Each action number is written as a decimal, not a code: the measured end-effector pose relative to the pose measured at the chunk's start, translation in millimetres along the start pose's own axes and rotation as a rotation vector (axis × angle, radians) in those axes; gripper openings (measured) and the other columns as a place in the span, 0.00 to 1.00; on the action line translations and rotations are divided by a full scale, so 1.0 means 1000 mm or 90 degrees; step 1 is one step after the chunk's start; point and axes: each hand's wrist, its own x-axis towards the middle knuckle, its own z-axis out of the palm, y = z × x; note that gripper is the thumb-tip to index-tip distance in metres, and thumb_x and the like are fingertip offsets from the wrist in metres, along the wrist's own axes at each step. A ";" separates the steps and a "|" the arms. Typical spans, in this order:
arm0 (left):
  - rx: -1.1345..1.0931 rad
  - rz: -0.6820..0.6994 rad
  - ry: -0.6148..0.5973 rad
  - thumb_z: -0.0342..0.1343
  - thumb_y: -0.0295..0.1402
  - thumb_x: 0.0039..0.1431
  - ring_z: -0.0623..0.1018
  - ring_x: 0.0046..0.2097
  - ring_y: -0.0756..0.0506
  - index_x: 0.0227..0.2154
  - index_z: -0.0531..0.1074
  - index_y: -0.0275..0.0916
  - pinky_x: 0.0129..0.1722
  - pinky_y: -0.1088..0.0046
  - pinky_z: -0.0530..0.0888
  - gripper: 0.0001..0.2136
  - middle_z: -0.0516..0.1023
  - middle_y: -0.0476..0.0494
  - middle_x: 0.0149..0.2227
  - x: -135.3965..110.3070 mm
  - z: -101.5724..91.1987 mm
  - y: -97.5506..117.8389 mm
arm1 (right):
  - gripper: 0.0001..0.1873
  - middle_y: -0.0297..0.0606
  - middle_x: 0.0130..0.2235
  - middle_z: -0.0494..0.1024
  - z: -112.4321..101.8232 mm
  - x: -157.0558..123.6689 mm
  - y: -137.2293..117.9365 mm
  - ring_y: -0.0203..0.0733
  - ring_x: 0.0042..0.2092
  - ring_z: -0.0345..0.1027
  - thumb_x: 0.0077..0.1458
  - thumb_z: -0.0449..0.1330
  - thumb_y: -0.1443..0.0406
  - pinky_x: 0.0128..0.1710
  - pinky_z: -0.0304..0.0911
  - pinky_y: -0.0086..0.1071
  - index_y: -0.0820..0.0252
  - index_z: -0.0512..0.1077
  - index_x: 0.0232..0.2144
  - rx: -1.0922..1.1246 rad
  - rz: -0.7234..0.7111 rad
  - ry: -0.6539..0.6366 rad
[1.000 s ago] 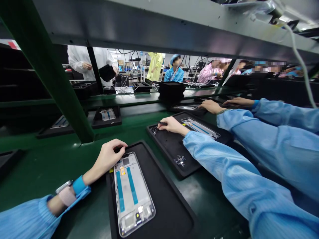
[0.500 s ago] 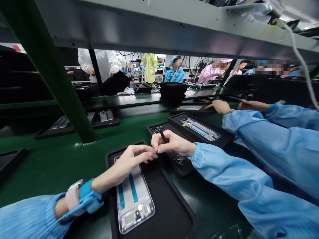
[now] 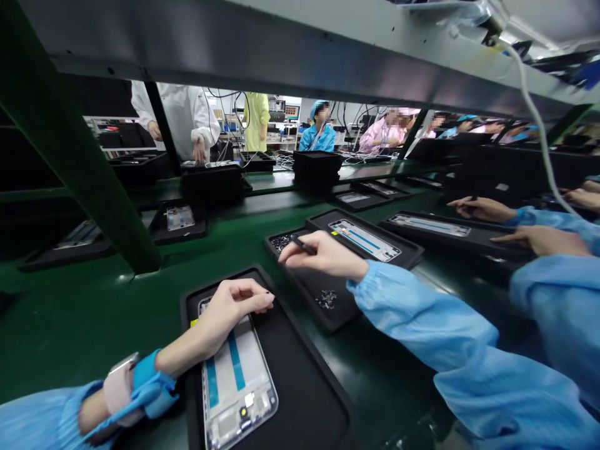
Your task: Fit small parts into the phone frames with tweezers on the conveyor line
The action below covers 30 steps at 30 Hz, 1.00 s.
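Note:
My left hand [image 3: 229, 312] is closed in a pinch above the upper part of a phone frame [image 3: 255, 369]. Between thumb and fingertip shows a tiny dark part [image 3: 268, 294]. The frame, whitish with two blue strips, lies in the left half of a black tray [image 3: 309, 381]. My right hand [image 3: 328, 253] is closed around a slim black tool [image 3: 304, 245] that looks like tweezers; its tip is hidden. That hand hovers over a second black tray [image 3: 300, 281], which holds small loose parts [image 3: 327, 299] at the near end and more small parts [image 3: 282, 242] at the far end.
Another tray with a phone frame [image 3: 365, 240] stands beyond my right hand. At the right, a co-worker's hands [image 3: 539, 239] are over a further tray [image 3: 431, 226]. A green post [image 3: 107, 162] rises at the left, and a grey beam [image 3: 281, 56] crosses overhead.
My hands have parted: the right moved away from the left, over the small-parts tray. The view has shifted somewhat. The co-worker's hands and a tray at the right are placed differently.

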 end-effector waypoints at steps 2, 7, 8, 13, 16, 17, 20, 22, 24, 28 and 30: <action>0.013 0.007 0.023 0.62 0.36 0.46 0.70 0.28 0.51 0.21 0.73 0.34 0.29 0.78 0.66 0.09 0.74 0.47 0.24 0.002 0.000 -0.004 | 0.07 0.35 0.27 0.77 -0.020 0.001 0.013 0.36 0.30 0.68 0.45 0.62 0.65 0.32 0.62 0.26 0.62 0.77 0.29 -0.119 0.056 0.072; 0.017 0.012 0.059 0.62 0.36 0.45 0.70 0.27 0.51 0.26 0.75 0.35 0.27 0.78 0.67 0.09 0.75 0.46 0.26 0.005 -0.001 -0.010 | 0.08 0.33 0.23 0.75 -0.039 0.002 0.062 0.29 0.19 0.61 0.46 0.61 0.67 0.23 0.58 0.24 0.63 0.78 0.31 -0.239 0.176 0.049; 0.023 0.010 0.067 0.62 0.37 0.44 0.71 0.28 0.50 0.27 0.76 0.35 0.28 0.77 0.67 0.09 0.76 0.46 0.27 0.005 -0.001 -0.010 | 0.08 0.32 0.23 0.75 -0.038 0.002 0.068 0.29 0.18 0.61 0.47 0.61 0.67 0.23 0.58 0.24 0.63 0.77 0.32 -0.236 0.181 0.028; 0.025 0.018 0.066 0.62 0.37 0.42 0.71 0.26 0.50 0.32 0.76 0.36 0.28 0.75 0.69 0.13 0.75 0.48 0.24 0.005 0.001 -0.008 | 0.05 0.35 0.28 0.77 -0.026 0.005 0.072 0.35 0.29 0.69 0.44 0.63 0.68 0.32 0.60 0.25 0.62 0.77 0.28 -0.319 0.095 0.019; 0.003 0.029 0.055 0.63 0.37 0.41 0.71 0.25 0.51 0.30 0.76 0.35 0.27 0.76 0.70 0.13 0.74 0.49 0.23 0.004 0.002 -0.006 | 0.04 0.37 0.30 0.77 -0.023 0.006 0.068 0.38 0.34 0.69 0.45 0.62 0.71 0.37 0.59 0.26 0.64 0.76 0.27 -0.347 0.065 0.010; -0.002 0.027 0.059 0.64 0.37 0.40 0.72 0.25 0.51 0.28 0.76 0.34 0.28 0.76 0.70 0.12 0.75 0.48 0.24 0.003 0.003 -0.005 | 0.04 0.38 0.30 0.77 -0.022 0.006 0.067 0.38 0.35 0.69 0.45 0.61 0.71 0.37 0.59 0.27 0.64 0.76 0.26 -0.350 0.061 0.005; -0.020 0.013 0.076 0.65 0.37 0.39 0.74 0.26 0.49 0.27 0.74 0.33 0.29 0.74 0.72 0.13 0.76 0.46 0.24 0.003 0.003 -0.003 | 0.03 0.40 0.30 0.75 -0.020 0.006 0.065 0.39 0.34 0.67 0.46 0.60 0.71 0.36 0.58 0.28 0.65 0.75 0.25 -0.365 0.056 0.010; -0.039 0.004 0.078 0.65 0.38 0.39 0.76 0.27 0.48 0.28 0.74 0.33 0.31 0.73 0.73 0.14 0.78 0.44 0.24 0.004 0.003 -0.003 | 0.05 0.40 0.28 0.74 -0.019 0.005 0.061 0.39 0.31 0.66 0.48 0.58 0.69 0.32 0.57 0.29 0.66 0.73 0.25 -0.372 0.060 0.021; -0.059 0.002 0.077 0.65 0.38 0.39 0.77 0.29 0.47 0.29 0.74 0.32 0.33 0.72 0.74 0.15 0.79 0.42 0.26 0.004 0.003 -0.004 | 0.06 0.38 0.26 0.74 -0.016 0.003 0.056 0.36 0.27 0.64 0.50 0.56 0.68 0.28 0.56 0.27 0.66 0.72 0.26 -0.346 0.067 0.034; -0.067 0.017 0.093 0.65 0.37 0.40 0.77 0.29 0.47 0.29 0.76 0.33 0.32 0.73 0.73 0.14 0.79 0.42 0.27 0.005 0.002 -0.006 | 0.09 0.37 0.27 0.75 0.000 -0.002 0.036 0.29 0.19 0.57 0.52 0.55 0.63 0.20 0.54 0.25 0.65 0.69 0.29 -0.107 0.082 0.047; -0.047 0.031 0.111 0.64 0.35 0.41 0.76 0.28 0.48 0.28 0.77 0.34 0.30 0.75 0.72 0.11 0.79 0.45 0.26 0.005 0.001 -0.007 | 0.09 0.37 0.27 0.75 0.014 -0.005 0.026 0.28 0.18 0.56 0.50 0.57 0.62 0.19 0.53 0.24 0.65 0.69 0.29 0.004 0.086 0.031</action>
